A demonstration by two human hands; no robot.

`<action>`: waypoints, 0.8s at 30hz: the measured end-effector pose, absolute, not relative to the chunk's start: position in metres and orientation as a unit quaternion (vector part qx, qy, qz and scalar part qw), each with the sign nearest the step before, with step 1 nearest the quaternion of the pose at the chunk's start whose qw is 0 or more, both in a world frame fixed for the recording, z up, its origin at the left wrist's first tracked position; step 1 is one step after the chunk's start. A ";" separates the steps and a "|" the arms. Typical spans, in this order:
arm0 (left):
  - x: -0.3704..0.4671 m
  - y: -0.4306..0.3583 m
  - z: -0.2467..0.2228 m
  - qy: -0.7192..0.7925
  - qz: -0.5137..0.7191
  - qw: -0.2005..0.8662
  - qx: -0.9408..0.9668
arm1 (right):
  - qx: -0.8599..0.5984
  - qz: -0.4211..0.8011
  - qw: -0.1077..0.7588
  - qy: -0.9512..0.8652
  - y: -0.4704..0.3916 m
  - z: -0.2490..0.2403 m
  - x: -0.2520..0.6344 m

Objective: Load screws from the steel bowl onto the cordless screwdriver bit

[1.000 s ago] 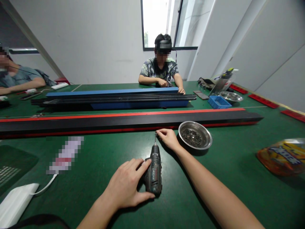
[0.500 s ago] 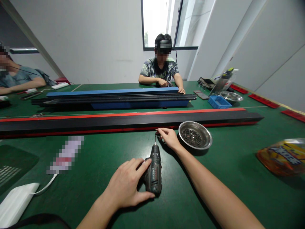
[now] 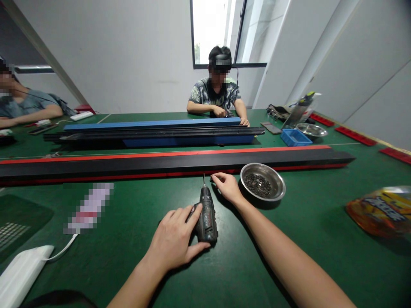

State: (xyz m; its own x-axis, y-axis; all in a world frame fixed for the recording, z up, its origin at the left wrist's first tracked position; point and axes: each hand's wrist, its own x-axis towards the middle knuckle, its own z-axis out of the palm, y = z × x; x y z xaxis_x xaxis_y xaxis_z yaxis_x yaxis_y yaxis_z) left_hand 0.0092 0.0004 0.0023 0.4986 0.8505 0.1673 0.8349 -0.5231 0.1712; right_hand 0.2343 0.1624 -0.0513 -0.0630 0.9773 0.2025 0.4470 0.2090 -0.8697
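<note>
My left hand [image 3: 175,235] is wrapped around a dark cordless drill [image 3: 207,220], which points away from me with its thin bit [image 3: 204,179] toward the long beam. My right hand [image 3: 227,187] is closed in a pinch just right of the bit, apart from it. A small dark screw [image 3: 211,179] barely shows at its fingertips. Beside that hand stands a round metal bowl [image 3: 281,188] with many small dark screws [image 3: 258,185] in it. Across the table just beyond both hands lies a long black beam [image 3: 180,163] with red edges.
Black and blue profiles [image 3: 154,132] lie farther back, before a seated co-worker [image 3: 216,92]. Another person [image 3: 30,102] sits at far left. A blue tray [image 3: 295,137] is back right, an orange snack bag [image 3: 380,211] right, and a white power bank [image 3: 27,273] with a cable front left.
The drill in my left hand has moved slightly forward and left, so its bit has come away from my right fingertips. My right hand has stayed nearly still.
</note>
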 end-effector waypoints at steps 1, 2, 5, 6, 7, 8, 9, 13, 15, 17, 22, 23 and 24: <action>0.010 0.002 0.002 0.489 0.112 0.031 0.864 | -0.544 0.309 0.413 -0.662 0.161 -0.050 0.234; 0.010 0.003 0.002 0.491 0.109 0.029 0.864 | -0.544 0.300 0.409 -0.668 0.159 -0.048 0.233; 0.009 0.006 0.003 0.493 0.104 0.026 0.864 | -0.544 0.282 0.391 -0.687 0.157 -0.043 0.232; 0.009 0.006 0.003 0.493 0.104 0.027 0.864 | -0.542 0.282 0.384 -0.692 0.156 -0.042 0.232; 0.008 0.007 0.004 0.492 0.103 0.029 0.864 | -0.539 0.284 0.377 -0.697 0.156 -0.040 0.232; 0.008 0.007 0.004 0.490 0.103 0.031 0.865 | -0.537 0.286 0.370 -0.702 0.156 -0.039 0.232; 0.008 0.007 0.004 0.488 0.103 0.032 0.866 | -0.535 0.288 0.363 -0.706 0.156 -0.037 0.232; 0.007 0.008 0.005 0.483 0.100 0.034 0.869 | -0.533 0.309 0.325 -0.718 0.156 -0.028 0.231; 0.007 0.009 0.005 0.482 0.099 0.035 0.870 | -0.529 0.322 0.303 -0.724 0.155 -0.019 0.231; 0.007 0.009 0.005 0.482 0.102 0.037 0.869 | -0.528 0.311 0.293 -0.734 0.154 -0.006 0.235; 0.006 0.008 0.004 0.488 0.125 0.044 0.863 | -0.562 0.212 0.279 -0.749 0.155 0.037 0.269; 0.006 0.007 0.004 0.488 0.127 0.046 0.862 | -0.584 0.181 0.275 -0.742 0.156 0.044 0.280; 0.006 0.006 0.005 0.488 0.126 0.049 0.862 | -0.609 0.149 0.260 -0.735 0.157 0.051 0.291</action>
State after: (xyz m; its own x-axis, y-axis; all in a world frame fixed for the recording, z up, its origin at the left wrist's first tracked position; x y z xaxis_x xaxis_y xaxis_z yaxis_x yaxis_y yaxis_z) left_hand 0.0062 0.0064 0.0048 0.4926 0.8537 0.1689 0.8289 -0.5194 0.2078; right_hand 0.2910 0.1565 0.0510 -0.1233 0.9719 0.2003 0.8177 0.2139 -0.5344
